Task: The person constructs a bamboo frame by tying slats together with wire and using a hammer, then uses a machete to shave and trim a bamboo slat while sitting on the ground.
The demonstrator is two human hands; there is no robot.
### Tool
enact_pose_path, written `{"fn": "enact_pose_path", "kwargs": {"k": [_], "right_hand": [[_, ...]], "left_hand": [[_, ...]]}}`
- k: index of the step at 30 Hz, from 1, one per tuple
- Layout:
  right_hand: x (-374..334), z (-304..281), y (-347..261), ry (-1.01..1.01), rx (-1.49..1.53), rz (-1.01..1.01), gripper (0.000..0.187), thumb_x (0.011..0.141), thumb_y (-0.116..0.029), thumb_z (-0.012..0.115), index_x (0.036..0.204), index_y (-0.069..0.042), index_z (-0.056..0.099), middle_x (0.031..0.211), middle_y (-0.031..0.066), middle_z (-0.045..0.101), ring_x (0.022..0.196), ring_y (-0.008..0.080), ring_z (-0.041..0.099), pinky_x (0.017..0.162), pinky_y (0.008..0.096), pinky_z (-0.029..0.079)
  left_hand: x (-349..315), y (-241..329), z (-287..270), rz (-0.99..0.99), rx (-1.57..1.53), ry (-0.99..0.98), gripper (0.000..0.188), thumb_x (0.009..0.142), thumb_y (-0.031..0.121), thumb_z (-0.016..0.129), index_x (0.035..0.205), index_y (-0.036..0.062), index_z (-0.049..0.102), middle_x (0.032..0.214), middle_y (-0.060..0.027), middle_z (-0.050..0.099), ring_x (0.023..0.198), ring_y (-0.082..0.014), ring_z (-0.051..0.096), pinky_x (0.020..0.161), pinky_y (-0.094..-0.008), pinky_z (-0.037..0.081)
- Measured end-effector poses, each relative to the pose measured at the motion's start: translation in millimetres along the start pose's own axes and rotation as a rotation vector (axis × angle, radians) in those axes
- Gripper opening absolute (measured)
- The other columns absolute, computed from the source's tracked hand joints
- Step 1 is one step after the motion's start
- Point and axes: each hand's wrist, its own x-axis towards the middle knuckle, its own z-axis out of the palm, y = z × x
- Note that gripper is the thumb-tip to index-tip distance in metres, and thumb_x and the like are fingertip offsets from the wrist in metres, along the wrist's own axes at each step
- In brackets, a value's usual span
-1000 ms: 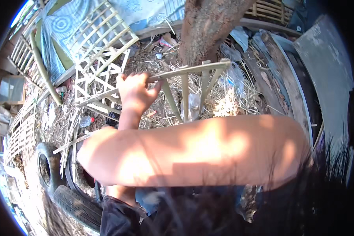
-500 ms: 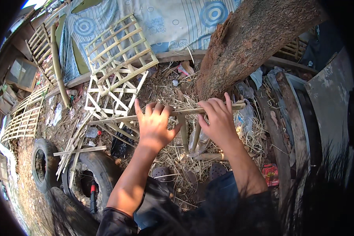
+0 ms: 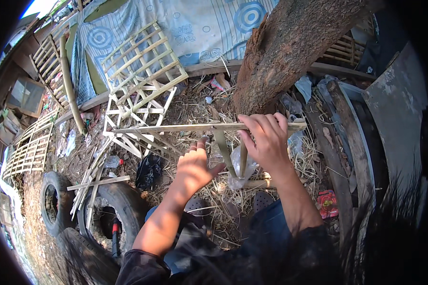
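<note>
- In the head view, the person's right hand (image 3: 268, 142) is closed around a bamboo strip (image 3: 176, 128) near its right end, fingers curled over the top.
- The left hand (image 3: 193, 164) is open, thumb spread away from the fingers, just on the near side of the strip.
- The pale, flat, straight strip lies crosswise before the person, above smooth, rounded bamboo poles (image 3: 224, 149); a rough-barked tree trunk (image 3: 290, 52) stands beyond.
- Half a second ago both hands were at the strip; now the left has drawn back while the right stays.
</note>
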Motion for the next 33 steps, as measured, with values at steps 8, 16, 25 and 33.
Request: {"fn": "enact_pose_path", "kwargs": {"k": [8,16,25,33], "right_hand": [[3.0,-16.3,-2.1,0.128,0.010,-0.021,0.039,0.074,-0.012,0.072,0.111,-0.012,0.060,0.093,0.0008,0.061,0.084,0.0183,0.057,0.086,0.0388,0.036],[2.0,-16.3,3.3,0.130,0.043,-0.026,0.037,0.075,-0.014,0.073,0.109,-0.011,0.060,0.091,0.0010,0.062,0.082,0.0190,0.057,0.085,0.0390,0.037],[8.6,-38.9,12.6,0.267,0.010,-0.070,0.043,0.078,-0.019,0.069,0.118,-0.008,0.058,0.108,0.0085,0.060,0.105,0.0264,0.054,0.103,0.0499,0.030],[-0.3,-37.9,30.9,0.345,0.172,0.135,0.053,0.072,-0.008,0.069,0.121,-0.002,0.051,0.112,0.0160,0.057,0.102,0.0344,0.055,0.091,0.0419,0.043]], "left_hand": [[36.9,0.9,29.5,0.195,-0.666,0.086,0.022,0.086,0.016,0.069,0.095,-0.0023,0.063,0.085,-0.0153,0.069,0.080,-0.0199,0.068,0.073,-0.0336,0.053],[36.0,-6.0,32.0,0.236,-0.498,0.082,0.024,0.089,0.015,0.064,0.101,-0.0033,0.054,0.082,-0.0180,0.068,0.076,-0.0292,0.068,0.068,-0.0384,0.053],[35.2,-22.1,18.7,0.159,-0.463,0.095,0.023,0.093,0.011,0.058,0.105,-0.0041,0.046,0.084,-0.0156,0.068,0.080,-0.0282,0.068,0.070,-0.0345,0.053],[29.3,-36.1,-3.5,0.111,-0.597,0.248,0.014,0.095,0.013,0.055,0.098,-0.0004,0.050,0.079,-0.0096,0.065,0.075,-0.0198,0.064,0.071,-0.0330,0.051]]}}
